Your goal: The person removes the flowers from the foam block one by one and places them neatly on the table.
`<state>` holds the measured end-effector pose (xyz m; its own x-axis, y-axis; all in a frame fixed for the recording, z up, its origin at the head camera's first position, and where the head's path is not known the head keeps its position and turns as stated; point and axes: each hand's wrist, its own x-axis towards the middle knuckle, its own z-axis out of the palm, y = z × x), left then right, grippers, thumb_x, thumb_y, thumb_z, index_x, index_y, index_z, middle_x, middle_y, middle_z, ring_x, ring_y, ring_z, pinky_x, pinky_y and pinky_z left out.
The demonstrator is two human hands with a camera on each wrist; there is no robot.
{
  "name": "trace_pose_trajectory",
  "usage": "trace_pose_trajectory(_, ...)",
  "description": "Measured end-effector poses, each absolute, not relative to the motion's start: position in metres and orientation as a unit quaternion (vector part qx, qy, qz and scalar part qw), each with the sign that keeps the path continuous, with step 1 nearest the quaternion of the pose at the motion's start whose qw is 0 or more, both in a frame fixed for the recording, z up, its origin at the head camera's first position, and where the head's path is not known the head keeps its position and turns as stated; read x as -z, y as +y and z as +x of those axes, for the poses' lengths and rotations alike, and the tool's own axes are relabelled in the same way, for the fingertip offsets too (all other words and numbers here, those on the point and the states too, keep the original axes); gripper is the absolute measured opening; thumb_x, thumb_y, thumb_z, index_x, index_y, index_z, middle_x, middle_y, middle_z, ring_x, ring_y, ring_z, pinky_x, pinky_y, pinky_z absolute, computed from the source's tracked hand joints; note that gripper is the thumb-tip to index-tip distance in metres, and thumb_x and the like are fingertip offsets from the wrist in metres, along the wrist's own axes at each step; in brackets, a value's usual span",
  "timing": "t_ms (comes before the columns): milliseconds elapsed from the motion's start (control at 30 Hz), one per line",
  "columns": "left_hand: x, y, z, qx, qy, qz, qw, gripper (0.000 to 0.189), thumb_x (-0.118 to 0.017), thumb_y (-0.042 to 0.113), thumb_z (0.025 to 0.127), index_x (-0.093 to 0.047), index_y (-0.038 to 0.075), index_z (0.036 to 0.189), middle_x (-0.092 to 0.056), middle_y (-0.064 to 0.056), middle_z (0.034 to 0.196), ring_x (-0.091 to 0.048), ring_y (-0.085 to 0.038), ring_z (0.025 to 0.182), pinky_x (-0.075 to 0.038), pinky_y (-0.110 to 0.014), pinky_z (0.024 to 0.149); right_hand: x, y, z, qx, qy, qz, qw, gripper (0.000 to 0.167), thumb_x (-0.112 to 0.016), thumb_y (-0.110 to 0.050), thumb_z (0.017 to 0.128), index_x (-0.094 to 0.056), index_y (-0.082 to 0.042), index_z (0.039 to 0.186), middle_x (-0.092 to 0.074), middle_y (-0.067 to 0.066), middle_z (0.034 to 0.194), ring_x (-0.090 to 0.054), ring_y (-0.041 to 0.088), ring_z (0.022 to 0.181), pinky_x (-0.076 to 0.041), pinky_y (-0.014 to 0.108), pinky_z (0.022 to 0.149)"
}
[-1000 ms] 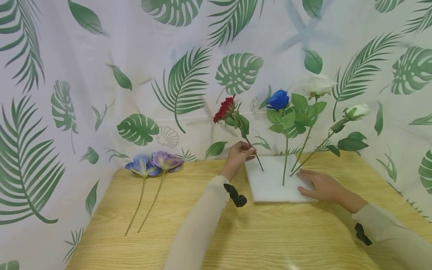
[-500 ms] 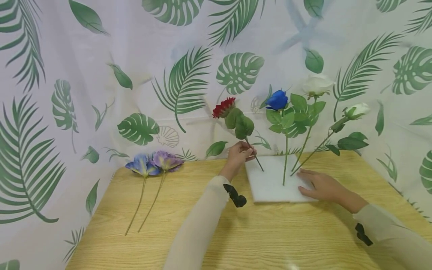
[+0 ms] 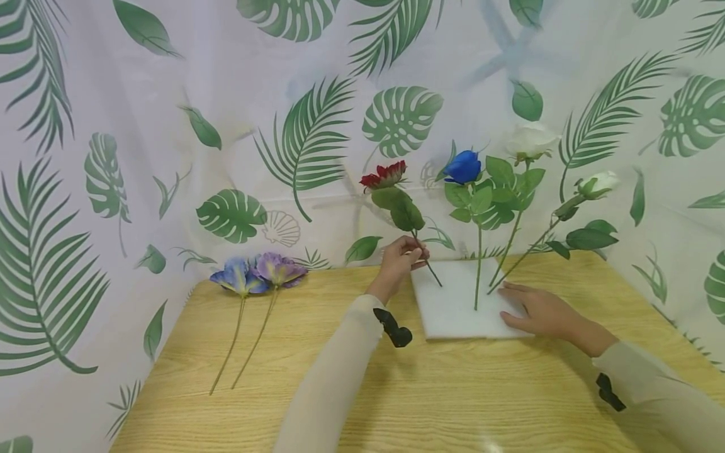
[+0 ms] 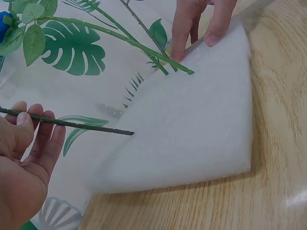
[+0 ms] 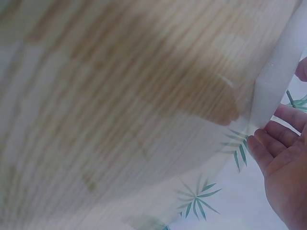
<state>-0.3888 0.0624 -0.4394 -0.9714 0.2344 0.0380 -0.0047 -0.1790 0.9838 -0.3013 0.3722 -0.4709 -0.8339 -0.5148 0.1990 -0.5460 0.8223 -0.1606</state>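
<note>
With thumb and fingers, my left hand [image 3: 399,264] pinches the thin dark stem of a red flower [image 3: 385,176] with green leaves. In the left wrist view the tip of that stem [image 4: 96,127] meets the top of a white foam block [image 3: 453,321]. The right hand [image 3: 544,313] rests on the block's right side, thumb and fingers extended along its edge. A blue rose [image 3: 464,167], a large white rose [image 3: 531,141] and a smaller white rose [image 3: 598,186] stand in the foam, the smaller one leaning right.
A blue flower [image 3: 240,277] and a purple flower [image 3: 279,270] lie side by side on the left of the wooden table [image 3: 453,396]. A leaf-printed curtain [image 3: 317,233] hangs behind the table and along both sides.
The red flower has turned about its stem in my left fingers: its head faced left and now faces upward, leaves toward the camera. The right hand and the foam block have stayed put.
</note>
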Motion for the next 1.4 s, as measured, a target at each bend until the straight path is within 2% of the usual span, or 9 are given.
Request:
trace_pose_trajectory(333, 0.4387, 0.0611, -0.3869, -0.766, 0.633, 0.092, 0.065, 0.014, -0.055, -0.001, 0.103, -0.063, -0.003, 0.115, -0.069, -0.011, 0.104, -0.069, -0.022, 0.102, -0.06, -0.038, 0.098, 0.4699, 0.371, -0.3005, -0.105, -0.951, 0.281, 0.08, 0.054, -0.073, -0.03, 0.092, -0.065, 0.007, 0.131, -0.06, 0.033, 0.136, -0.06, 0.049, 0.122, -0.054, 0.06, 0.098)
trace_pose_trajectory(700, 0.4384, 0.0621, -0.388, -0.784, 0.612, 0.073, 0.074, 0.011, -0.061, -0.002, 0.1, -0.063, -0.001, 0.11, -0.069, -0.009, 0.102, -0.069, -0.016, 0.095, -0.062, -0.034, 0.094, 0.4722, 0.372, -0.3015, -0.104, -0.95, 0.283, 0.082, 0.055, -0.073, -0.031, 0.092, -0.064, 0.007, 0.131, -0.06, 0.033, 0.136, -0.061, 0.049, 0.122, -0.054, 0.059, 0.098)
trace_pose_trajectory(1000, 0.4415, 0.0619, -0.3877, -0.794, 0.599, 0.084, 0.052, 0.014, -0.063, -0.003, 0.098, -0.064, -0.007, 0.111, -0.07, -0.009, 0.099, -0.069, -0.013, 0.09, -0.061, -0.037, 0.096, 0.4719, 0.3709, -0.3022, -0.103, -0.951, 0.281, 0.08, 0.056, -0.073, -0.031, 0.092, -0.064, 0.007, 0.131, -0.06, 0.033, 0.136, -0.061, 0.05, 0.122, -0.054, 0.06, 0.098)
trace_pose_trajectory(1267, 0.4414, 0.0593, -0.388, -0.798, 0.596, 0.081, 0.035, 0.008, -0.067, -0.004, 0.095, -0.065, -0.003, 0.102, -0.07, -0.007, 0.095, -0.07, -0.013, 0.087, -0.062, -0.037, 0.093, 0.4722, 0.3709, -0.3017, -0.105, -0.951, 0.281, 0.076, 0.055, -0.072, -0.031, 0.093, -0.063, 0.007, 0.132, -0.059, 0.033, 0.137, -0.061, 0.05, 0.121, -0.055, 0.059, 0.097)
trace_pose_trajectory(1400, 0.4393, 0.0564, -0.3904, -0.793, 0.601, 0.095, 0.031, 0.008, -0.067, -0.006, 0.094, -0.065, -0.004, 0.102, -0.069, -0.004, 0.091, -0.069, -0.012, 0.084, -0.063, -0.037, 0.092, 0.4725, 0.3721, -0.3018, -0.105, -0.951, 0.281, 0.077, 0.055, -0.072, -0.03, 0.093, -0.063, 0.007, 0.133, -0.058, 0.034, 0.138, -0.061, 0.05, 0.121, -0.054, 0.06, 0.097)
